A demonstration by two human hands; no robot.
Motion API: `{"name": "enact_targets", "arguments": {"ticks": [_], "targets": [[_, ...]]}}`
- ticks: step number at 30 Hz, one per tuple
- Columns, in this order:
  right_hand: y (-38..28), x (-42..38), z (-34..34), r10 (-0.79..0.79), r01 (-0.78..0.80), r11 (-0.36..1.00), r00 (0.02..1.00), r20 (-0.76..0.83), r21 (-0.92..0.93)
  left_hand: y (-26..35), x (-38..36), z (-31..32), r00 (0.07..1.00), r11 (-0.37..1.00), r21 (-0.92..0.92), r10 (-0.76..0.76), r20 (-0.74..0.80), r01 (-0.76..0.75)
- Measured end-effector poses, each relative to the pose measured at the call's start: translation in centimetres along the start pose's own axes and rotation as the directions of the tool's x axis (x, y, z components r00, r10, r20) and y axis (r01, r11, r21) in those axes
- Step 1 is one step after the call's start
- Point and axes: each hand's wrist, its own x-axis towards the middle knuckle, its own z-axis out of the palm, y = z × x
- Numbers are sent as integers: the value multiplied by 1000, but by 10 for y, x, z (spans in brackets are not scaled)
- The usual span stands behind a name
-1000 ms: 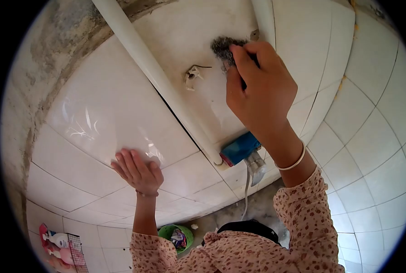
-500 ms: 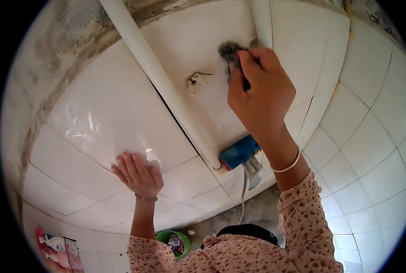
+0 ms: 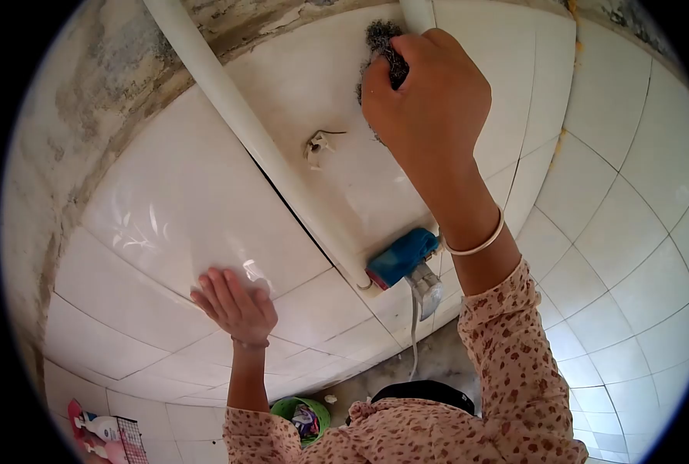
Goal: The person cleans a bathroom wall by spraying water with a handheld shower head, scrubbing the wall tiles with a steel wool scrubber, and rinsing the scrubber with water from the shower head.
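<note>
In the head view my right hand [image 3: 429, 97] is raised high on the tiled wall, its fingers closed round a dark steel wool scrubber [image 3: 383, 48]. The scrubber bunches out past the thumb and lies against the white tile, close to the right-hand pipe. My left hand [image 3: 236, 305] rests flat on the white tiled wall [image 3: 182, 201] lower down at the left, fingers stretched out and holding nothing. Between the hands a thick white pipe [image 3: 259, 147] runs slanting down the wall. A broken white fitting with a wire [image 3: 317, 147] sticks out near the scrubber.
Below my right forearm a blue packet [image 3: 402, 257] sits above a metal tap [image 3: 425, 294] with a white hose. A green basket [image 3: 311, 421] with colourful contents stands on the floor. Bottles in a wire rack [image 3: 112, 433] hang at lower left.
My right hand has moved up and slightly left along the wall with the steel wool scrubber. My left hand stays in place on the tile, while the view has shifted slightly.
</note>
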Motion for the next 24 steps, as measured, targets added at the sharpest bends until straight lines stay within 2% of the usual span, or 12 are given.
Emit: {"name": "enact_targets", "arguments": {"ticks": [1, 2, 5, 8, 11, 14, 20, 23, 24], "targets": [[-1, 1, 0, -4, 4, 1000, 1000, 3, -16, 0, -1, 0, 1000, 1000, -2, 1, 1, -1], [1, -8, -1, 17, -16, 999, 1000, -6, 46, -1, -1, 0, 1000, 1000, -2, 1, 0, -1], [-2, -58, -17, 117, -120, 992, 986, 121, 25, 0, -3, 1, 1000, 1000, -5, -8, -5, 8], [-4, -73, -23, 101, -109, 993, 979, 178, 37, 2, -1, 2, 1000, 1000, -1, -12, -16, 12], [2, -26, -7, 26, -27, 998, 999, 24, 53, 1, 0, 1, 1000, 1000, 2, 8, -17, -8], [2, -8, 0, -46, 45, 999, 999, 27, 16, 2, 0, 1, 1000, 1000, 9, -4, -10, 4], [0, -98, -31, 50, -74, 994, 958, 283, 76, 1, -3, 4, 1000, 1000, 15, -10, -21, 10], [7, -104, -32, -19, -15, 992, 961, 277, 121, 3, -3, 3, 1000, 999, 35, -21, -20, 22], [5, -88, -35, 3, -26, 997, 948, 318, 67, 3, -2, 3, 1000, 999, 36, -14, -10, 15]]}}
